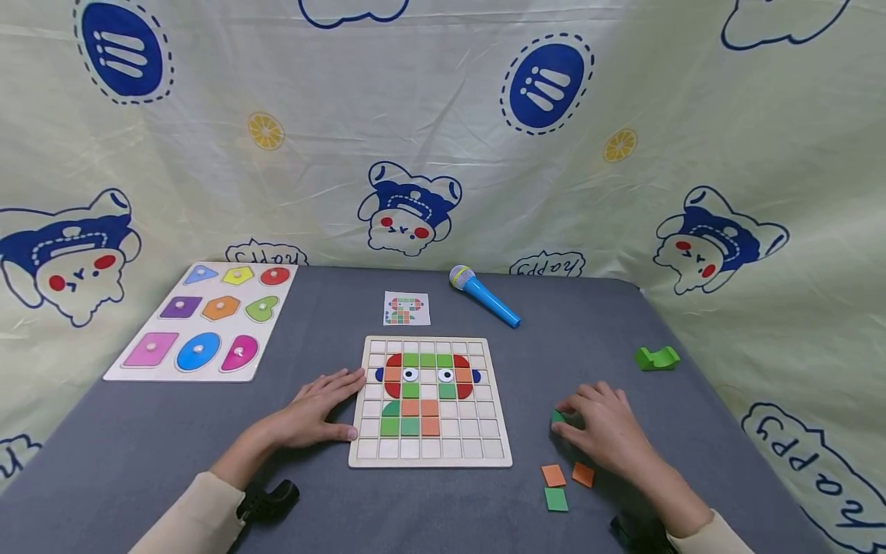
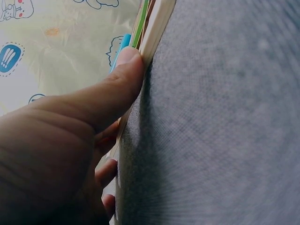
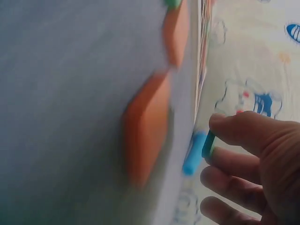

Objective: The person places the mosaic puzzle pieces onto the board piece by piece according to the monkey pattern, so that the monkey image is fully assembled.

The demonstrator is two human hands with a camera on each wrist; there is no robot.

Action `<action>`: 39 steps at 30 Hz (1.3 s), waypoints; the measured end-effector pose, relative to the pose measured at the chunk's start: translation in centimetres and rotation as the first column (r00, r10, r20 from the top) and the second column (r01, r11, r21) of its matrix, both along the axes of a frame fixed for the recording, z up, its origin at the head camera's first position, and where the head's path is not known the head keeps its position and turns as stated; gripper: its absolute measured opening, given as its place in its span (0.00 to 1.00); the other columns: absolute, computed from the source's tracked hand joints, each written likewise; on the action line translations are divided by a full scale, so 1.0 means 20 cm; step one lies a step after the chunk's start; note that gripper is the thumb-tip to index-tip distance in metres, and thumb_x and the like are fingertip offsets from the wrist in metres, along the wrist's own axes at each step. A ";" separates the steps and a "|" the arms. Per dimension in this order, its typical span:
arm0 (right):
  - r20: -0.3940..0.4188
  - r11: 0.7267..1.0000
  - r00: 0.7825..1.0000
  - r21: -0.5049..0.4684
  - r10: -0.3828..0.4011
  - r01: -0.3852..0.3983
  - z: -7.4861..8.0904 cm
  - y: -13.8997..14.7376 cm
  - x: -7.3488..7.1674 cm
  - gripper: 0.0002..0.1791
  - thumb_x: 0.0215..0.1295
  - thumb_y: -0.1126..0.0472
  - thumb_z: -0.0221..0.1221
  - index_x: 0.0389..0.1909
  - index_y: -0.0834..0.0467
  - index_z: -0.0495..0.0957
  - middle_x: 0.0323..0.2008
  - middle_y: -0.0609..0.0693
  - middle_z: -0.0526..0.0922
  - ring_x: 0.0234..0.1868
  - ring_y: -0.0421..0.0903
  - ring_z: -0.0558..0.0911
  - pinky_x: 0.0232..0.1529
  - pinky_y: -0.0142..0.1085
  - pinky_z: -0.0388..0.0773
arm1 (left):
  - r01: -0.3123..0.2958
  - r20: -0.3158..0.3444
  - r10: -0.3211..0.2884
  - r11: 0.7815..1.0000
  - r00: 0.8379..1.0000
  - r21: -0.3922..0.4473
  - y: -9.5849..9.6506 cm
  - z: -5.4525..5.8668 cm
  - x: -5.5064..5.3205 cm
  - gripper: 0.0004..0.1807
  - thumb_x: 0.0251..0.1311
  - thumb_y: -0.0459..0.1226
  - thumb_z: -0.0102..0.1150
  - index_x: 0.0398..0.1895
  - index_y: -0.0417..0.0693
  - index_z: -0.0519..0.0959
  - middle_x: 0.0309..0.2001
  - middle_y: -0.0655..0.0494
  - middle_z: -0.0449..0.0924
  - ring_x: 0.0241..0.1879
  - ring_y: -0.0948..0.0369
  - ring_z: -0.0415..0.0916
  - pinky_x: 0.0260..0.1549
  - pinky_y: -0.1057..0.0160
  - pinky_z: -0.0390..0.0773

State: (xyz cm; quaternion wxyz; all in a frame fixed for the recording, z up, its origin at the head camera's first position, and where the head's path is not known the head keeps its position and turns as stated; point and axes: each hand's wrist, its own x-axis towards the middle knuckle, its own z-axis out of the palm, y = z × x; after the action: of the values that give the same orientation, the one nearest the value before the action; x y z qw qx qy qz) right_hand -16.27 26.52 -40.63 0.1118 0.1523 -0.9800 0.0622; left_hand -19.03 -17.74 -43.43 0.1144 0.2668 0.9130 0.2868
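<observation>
A white gridded puzzle board (image 1: 471,450) lies mid-table, bearing coloured tiles that form a figure with two eye tiles in its upper part. My left hand (image 1: 314,412) rests against the board's left edge, thumb and fingers extended along it. In the left wrist view the thumb (image 2: 119,79) touches the board's rim. My right hand (image 1: 602,423), right of the board, pinches a green tile (image 3: 208,144) between thumb and index finger. Below that hand lie an orange tile (image 1: 554,475), another orange tile (image 1: 583,475) and a green square tile (image 1: 556,499).
A small picture card (image 1: 407,308) lies behind the board, beside a blue toy microphone (image 1: 487,298). At the back left is a shape-puzzle board (image 1: 228,375) with coloured knobbed pieces. A green curved block (image 1: 657,358) sits near the table's right edge. A printed cloth hangs behind.
</observation>
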 end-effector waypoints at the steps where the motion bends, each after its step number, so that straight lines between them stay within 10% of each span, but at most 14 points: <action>1: -0.008 1.000 1.000 0.001 0.014 -0.014 0.00 -0.03 0.00 0.12 0.47 0.51 0.71 0.31 0.51 0.84 0.29 0.43 0.77 0.36 0.44 0.70 0.39 0.44 0.62 | 0.001 -0.003 -0.001 1.000 1.000 0.001 0.00 0.00 0.00 0.47 0.55 0.55 0.61 0.73 0.46 0.54 0.74 0.46 0.51 0.73 0.41 0.43 0.65 0.33 0.42; 19: -0.007 0.963 0.963 -0.026 0.269 -0.269 -0.04 -0.50 -0.05 0.13 0.45 0.48 0.71 0.31 0.48 0.84 0.32 0.41 0.79 0.36 0.38 0.66 0.41 0.37 0.62 | 0.001 -0.024 -0.001 1.000 1.000 0.001 0.01 -0.01 0.00 0.46 0.55 0.56 0.60 0.73 0.46 0.55 0.74 0.48 0.52 0.73 0.42 0.44 0.66 0.34 0.42; 39: 0.067 0.949 0.946 -0.024 0.316 -0.315 -0.07 -0.66 -0.09 0.12 0.48 0.47 0.70 0.31 0.48 0.85 0.31 0.41 0.79 0.34 0.39 0.64 0.41 0.37 0.60 | -0.012 -0.003 0.012 1.000 1.000 -0.005 0.01 -0.01 0.00 0.46 0.55 0.55 0.61 0.73 0.47 0.54 0.74 0.49 0.52 0.74 0.43 0.43 0.66 0.35 0.41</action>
State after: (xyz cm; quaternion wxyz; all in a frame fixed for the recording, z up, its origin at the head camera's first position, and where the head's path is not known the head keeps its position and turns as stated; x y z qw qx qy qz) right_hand -18.15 13.27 -41.94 0.0669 0.3039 -0.9460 0.0911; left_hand -19.01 -17.58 -43.62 0.1120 0.2616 0.9153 0.2849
